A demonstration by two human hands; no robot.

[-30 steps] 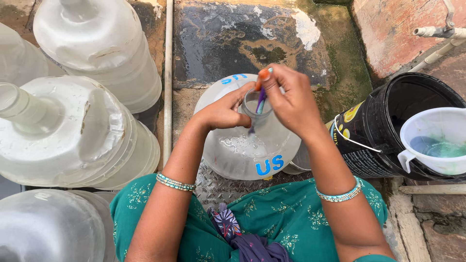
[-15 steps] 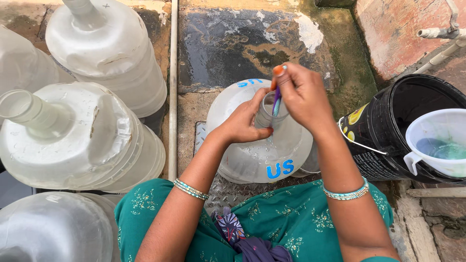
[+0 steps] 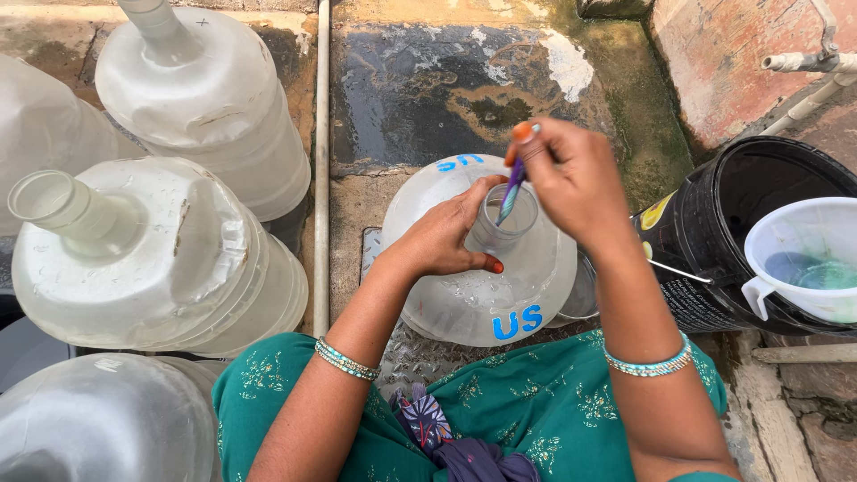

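Wet, stained concrete floor (image 3: 464, 98) fills the head view, dark with a puddle at the top and crossed by a thin pale pipe (image 3: 322, 161) running top to bottom. At the middle stands a large translucent plastic water jug with blue lettering (image 3: 482, 295), upright on a patterned metal plate (image 3: 402, 357) set in the floor. The person's left hand (image 3: 451, 236) curls around the jug's clear narrow neck (image 3: 504, 223), fingers closed against it from the left side. The right hand (image 3: 571, 178) hovers just above the neck's mouth, fingers pinched on a slim brush with an orange end and a purple-blue handle (image 3: 515, 178), whose lower end dips into the opening. Both wrists carry turquoise bangles, and green patterned cloth covers the lap at the bottom edge.

Left of the pipe, more big translucent jugs (image 3: 152, 259) crowd together, necks up. At the right edge sits a black plastic bucket (image 3: 714, 223) with a white plastic mug (image 3: 803, 259) holding bluish water resting in it, close beside the right forearm. Behind it runs a reddish wall with a white pipe (image 3: 803, 62).
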